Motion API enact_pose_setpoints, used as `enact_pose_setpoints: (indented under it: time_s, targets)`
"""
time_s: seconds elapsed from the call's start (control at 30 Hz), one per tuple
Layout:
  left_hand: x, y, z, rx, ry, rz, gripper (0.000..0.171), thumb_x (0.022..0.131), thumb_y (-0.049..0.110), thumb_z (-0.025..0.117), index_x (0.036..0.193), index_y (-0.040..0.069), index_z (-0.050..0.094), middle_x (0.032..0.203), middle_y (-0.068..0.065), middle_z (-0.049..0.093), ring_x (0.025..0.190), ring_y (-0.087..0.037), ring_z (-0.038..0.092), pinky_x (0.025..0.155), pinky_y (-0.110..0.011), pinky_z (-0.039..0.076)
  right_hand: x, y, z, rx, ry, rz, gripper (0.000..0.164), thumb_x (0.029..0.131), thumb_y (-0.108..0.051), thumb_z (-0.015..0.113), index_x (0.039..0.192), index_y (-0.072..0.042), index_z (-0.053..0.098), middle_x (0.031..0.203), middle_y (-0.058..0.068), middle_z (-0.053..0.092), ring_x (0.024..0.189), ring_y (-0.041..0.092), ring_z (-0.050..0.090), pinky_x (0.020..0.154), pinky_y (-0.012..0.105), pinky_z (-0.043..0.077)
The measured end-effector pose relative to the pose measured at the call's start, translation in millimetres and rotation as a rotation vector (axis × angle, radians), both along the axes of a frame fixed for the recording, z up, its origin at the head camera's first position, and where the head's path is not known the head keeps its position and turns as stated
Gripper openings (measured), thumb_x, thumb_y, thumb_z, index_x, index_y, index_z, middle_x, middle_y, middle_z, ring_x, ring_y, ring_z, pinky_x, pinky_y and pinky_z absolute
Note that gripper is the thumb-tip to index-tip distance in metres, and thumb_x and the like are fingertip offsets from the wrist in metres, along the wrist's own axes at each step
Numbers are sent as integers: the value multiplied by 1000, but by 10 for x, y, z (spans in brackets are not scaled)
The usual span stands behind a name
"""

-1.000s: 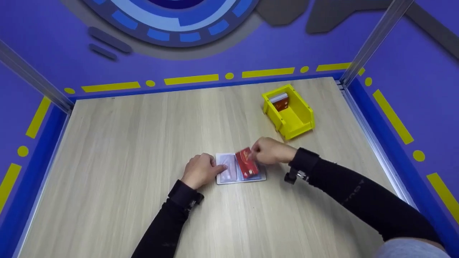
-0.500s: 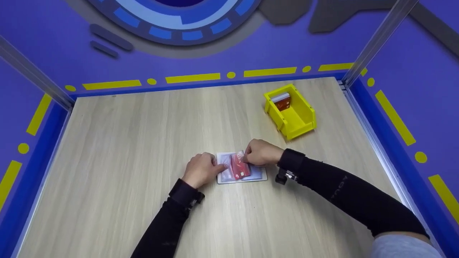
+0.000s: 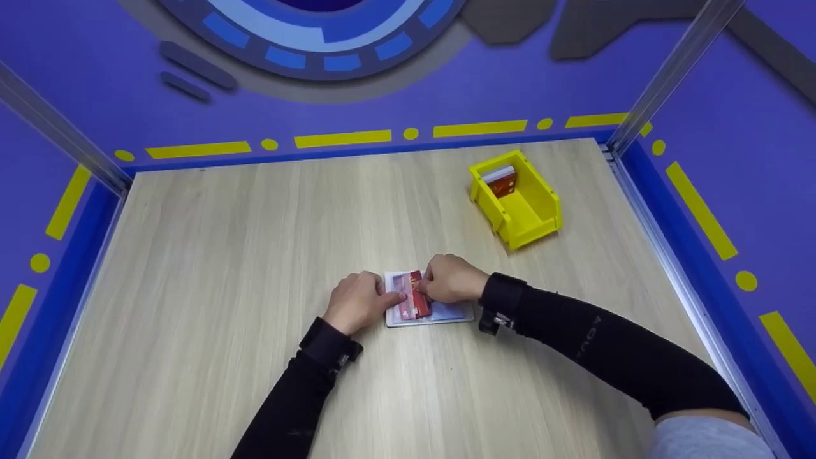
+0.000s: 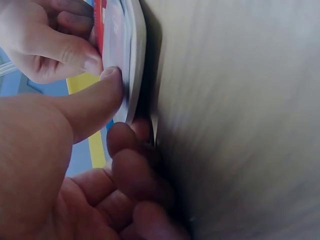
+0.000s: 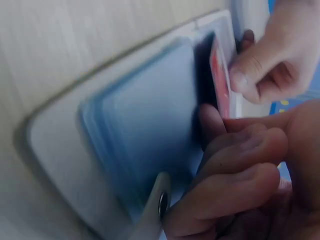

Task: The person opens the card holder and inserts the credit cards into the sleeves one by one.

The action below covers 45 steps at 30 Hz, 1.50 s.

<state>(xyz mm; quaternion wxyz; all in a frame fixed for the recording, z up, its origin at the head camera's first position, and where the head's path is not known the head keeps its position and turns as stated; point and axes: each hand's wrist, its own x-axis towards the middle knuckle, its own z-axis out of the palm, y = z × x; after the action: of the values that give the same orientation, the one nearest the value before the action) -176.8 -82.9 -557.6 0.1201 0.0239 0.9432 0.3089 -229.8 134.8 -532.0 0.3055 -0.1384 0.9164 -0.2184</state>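
Right hand [image 3: 451, 278]: our fingers are pinching the red card [image 3: 415, 303], lying leftward, long axis running away from us.
Left hand [image 3: 358, 301]: gripping the card holder [image 3: 450, 312].

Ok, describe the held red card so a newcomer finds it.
On the wood-grain table lies an open card holder, the left hand at its edge. Mostly over its left page is the red card, pinched by the right hand, unlike the reddish card in the yellow bin.

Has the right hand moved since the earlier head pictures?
Yes: against the yellow bin in the head view, the right hand has shifted left, farther over the open card holder.
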Motion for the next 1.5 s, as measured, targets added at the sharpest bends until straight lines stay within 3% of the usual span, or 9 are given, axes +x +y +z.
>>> enact_pose_setpoints:
  time_s: [0.27,0.37,0.57,0.7,0.8,0.9,1.03,1.3,1.5]
  targets:
    - [7,3,6,-8,2,-18,49,95,45,86,69,18,55,67,4,52,62,-17,50,57,-32,36,79,-98,-51,7,90,27,53,108,-33,70,58,-18,59,52,-8,41,54,14,44,55,30,31]
    - [6,4,5,-12,10,-16,49,95,45,87,69,18,56,67,4,53,62,-17,51,57,-32,36,94,-111,-64,22,130,37,51,107,-32,71,59,-18,59,54,-7,42,57,15,45,56,30,32]
    - [7,23,-17,-10,18,-18,49,94,47,87,69,17,57,68,4,54,63,-17,51,57,-32,36,75,-71,-36,21,161,61,42,107,-34,72,71,-14,78,60,-6,52,64,15,50,60,30,37]
    - [10,28,-23,-15,14,-13,49,94,47,87,69,17,57,67,4,53,63,-17,51,57,-32,35,-28,35,89,0,140,19,41,108,-37,72,77,-11,81,59,-6,53,60,13,51,59,29,38]
    - [12,22,-7,-13,4,0,48,93,46,87,68,17,58,67,4,53,63,-18,51,57,-33,36,-106,143,220,28,150,1,34,105,-40,77,84,-13,80,70,-2,63,68,16,57,65,30,43]
    - [9,19,0,-8,-7,5,48,94,46,87,68,18,57,67,4,52,63,-17,50,57,-33,36,-150,267,296,96,166,35,28,99,-43,84,99,-15,80,91,2,72,85,21,63,75,33,47]
    - [1,15,5,-8,-29,8,49,94,48,86,68,18,57,67,5,50,63,-17,50,58,-33,36,-164,384,233,167,169,105,38,95,-43,88,116,-13,79,105,5,75,94,24,63,82,37,50]
    - [-9,17,8,0,-49,8,46,94,47,86,70,17,61,68,3,54,63,-18,51,58,-33,38,-124,398,117,123,258,146,36,99,-34,85,127,-12,80,122,9,80,106,27,66,100,48,56]
    - [-16,20,9,-3,-56,3,47,95,48,86,70,17,60,67,3,53,63,-17,51,56,-33,37,-87,381,85,111,350,176,31,97,-30,87,120,-9,84,107,7,81,90,23,65,87,40,56]
